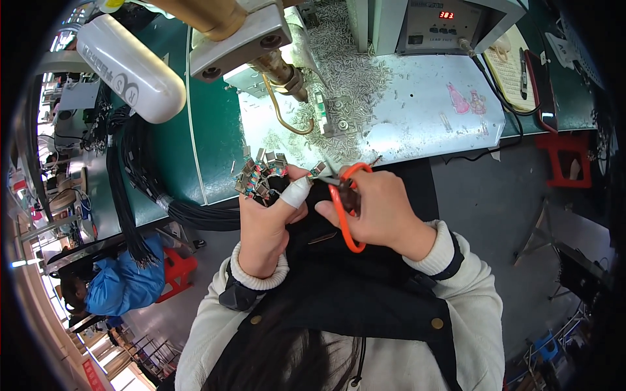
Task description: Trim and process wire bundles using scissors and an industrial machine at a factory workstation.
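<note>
My left hand [261, 231] is closed around a bunch of cable ends [257, 179] with small metal connectors and coloured wires. White tape [297, 193] wraps its thumb. One connector [317, 170] sticks out by the thumb tip, apart from the bunch. My right hand [390, 210] grips a pair of scissors [343, 218] with orange handles. Their blades point left and reach that connector beside my left thumb; whether they touch it I cannot tell. Both hands are just off the near edge of the bench, above my dark apron.
Small metal pieces lie scattered over the metal plate [417, 124]. A machine head [280, 68] with a bent copper tube stands over it. Bundled black cables [140, 173] hang off the green bench. A control box [443, 29] and a notebook [508, 72] lie beyond. Left, a person wears blue [124, 280].
</note>
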`<state>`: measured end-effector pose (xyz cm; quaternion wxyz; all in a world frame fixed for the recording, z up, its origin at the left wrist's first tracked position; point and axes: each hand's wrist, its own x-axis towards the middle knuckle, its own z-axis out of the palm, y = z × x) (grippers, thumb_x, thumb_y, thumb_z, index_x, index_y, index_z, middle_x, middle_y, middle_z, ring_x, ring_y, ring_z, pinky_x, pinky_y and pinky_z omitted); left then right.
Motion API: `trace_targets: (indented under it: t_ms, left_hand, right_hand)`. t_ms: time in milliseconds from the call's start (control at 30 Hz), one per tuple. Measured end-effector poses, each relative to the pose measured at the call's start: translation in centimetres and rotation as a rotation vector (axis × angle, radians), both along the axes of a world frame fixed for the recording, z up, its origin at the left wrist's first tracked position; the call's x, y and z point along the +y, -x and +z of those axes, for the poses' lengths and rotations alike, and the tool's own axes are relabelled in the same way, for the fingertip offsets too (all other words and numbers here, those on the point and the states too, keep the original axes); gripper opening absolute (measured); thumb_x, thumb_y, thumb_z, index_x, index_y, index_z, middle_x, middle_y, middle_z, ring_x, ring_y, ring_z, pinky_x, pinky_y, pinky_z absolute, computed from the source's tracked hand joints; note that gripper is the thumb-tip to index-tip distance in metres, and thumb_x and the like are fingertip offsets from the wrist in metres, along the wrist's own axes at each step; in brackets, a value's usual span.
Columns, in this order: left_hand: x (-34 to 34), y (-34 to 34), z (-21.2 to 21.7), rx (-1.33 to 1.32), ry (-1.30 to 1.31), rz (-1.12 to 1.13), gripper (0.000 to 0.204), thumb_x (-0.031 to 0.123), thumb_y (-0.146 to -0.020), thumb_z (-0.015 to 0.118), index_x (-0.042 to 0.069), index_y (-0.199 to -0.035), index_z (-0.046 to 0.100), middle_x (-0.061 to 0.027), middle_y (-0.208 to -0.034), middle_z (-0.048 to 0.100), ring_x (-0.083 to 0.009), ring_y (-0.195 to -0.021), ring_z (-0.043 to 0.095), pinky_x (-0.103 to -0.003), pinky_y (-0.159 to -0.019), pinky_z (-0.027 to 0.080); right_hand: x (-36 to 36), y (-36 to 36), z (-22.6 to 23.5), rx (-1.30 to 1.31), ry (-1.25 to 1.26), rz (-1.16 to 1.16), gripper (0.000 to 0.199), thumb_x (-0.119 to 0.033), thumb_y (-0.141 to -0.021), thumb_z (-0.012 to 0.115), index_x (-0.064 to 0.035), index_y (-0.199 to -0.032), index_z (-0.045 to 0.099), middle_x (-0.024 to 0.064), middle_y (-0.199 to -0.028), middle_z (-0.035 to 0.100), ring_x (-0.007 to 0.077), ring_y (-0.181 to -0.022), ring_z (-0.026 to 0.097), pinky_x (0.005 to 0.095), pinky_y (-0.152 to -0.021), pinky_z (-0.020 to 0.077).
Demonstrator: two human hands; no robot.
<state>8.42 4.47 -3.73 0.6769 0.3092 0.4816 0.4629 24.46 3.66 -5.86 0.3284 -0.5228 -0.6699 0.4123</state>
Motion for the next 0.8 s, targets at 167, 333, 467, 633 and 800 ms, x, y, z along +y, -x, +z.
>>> trace_targets:
  t_ms: [167, 333, 467, 633, 800]
  left_hand:
    - [0.2, -0.4, -0.1, 0.129, -0.046, 0.011, 0.011, 0.002, -0.077, 0.057, 0.0, -0.086, 0.052, 0.0006, -0.056, 0.043, -0.0049, -0.041, 0.032, -0.02, -0.039, 0.023]
    - [2.1, 0.4, -0.9, -0.01, 0.046, -0.105, 0.01, 0.001, -0.078, 0.057, 0.001, -0.087, 0.054, 0.0007, -0.06, 0.045, -0.005, -0.042, 0.033, -0.02, -0.04, 0.024]
    - [5.4, 0.0, -1.9, -0.178, 0.104, -0.137, 0.012, 0.004, -0.079, 0.055, 0.001, -0.09, 0.052, 0.0019, -0.059, 0.043, -0.0048, -0.042, 0.031, -0.02, -0.04, 0.025]
    - [7.0, -0.6, -2.5, -0.109, 0.111, -0.108, 0.015, 0.007, -0.08, 0.056, 0.001, -0.092, 0.05, 0.0024, -0.059, 0.042, -0.0042, -0.042, 0.03, -0.02, -0.04, 0.025]
    - [7.5, -0.4, -2.6, -0.104, 0.105, -0.132, 0.015, 0.007, -0.079, 0.057, 0.0, -0.091, 0.05, 0.0018, -0.06, 0.043, -0.0034, -0.043, 0.031, -0.019, -0.04, 0.026]
  right_hand:
    - [-0.3, 0.9, -0.4, -0.159, 0.03, 0.028, 0.027, -0.023, -0.074, 0.063, 0.0003, -0.066, 0.053, 0.012, -0.051, 0.054, 0.0254, -0.044, 0.053, 0.0299, -0.045, 0.0417]
    - [-0.4, 1.1, -2.4, 0.058, 0.162, 0.006, 0.026, -0.021, -0.077, 0.061, 0.0003, -0.065, 0.051, 0.0087, -0.049, 0.053, 0.02, -0.04, 0.052, 0.0289, -0.041, 0.0398]
    - [1.2, 0.4, -0.6, 0.237, 0.332, -0.16, 0.023, -0.019, -0.08, 0.058, 0.0014, -0.073, 0.051, 0.0051, -0.051, 0.053, 0.0132, -0.041, 0.052, 0.0263, -0.039, 0.0392]
    - [4.0, 0.3, -0.3, 0.465, 0.297, -0.31, 0.022, -0.019, -0.082, 0.057, 0.0014, -0.085, 0.048, 0.0034, -0.057, 0.052, 0.0077, -0.044, 0.05, 0.0215, -0.038, 0.0387]
    - [6.2, 0.4, -0.5, 0.554, 0.282, -0.321, 0.019, -0.016, -0.082, 0.056, 0.0006, -0.087, 0.047, 0.0033, -0.058, 0.049, 0.0074, -0.042, 0.046, 0.0213, -0.038, 0.0388]
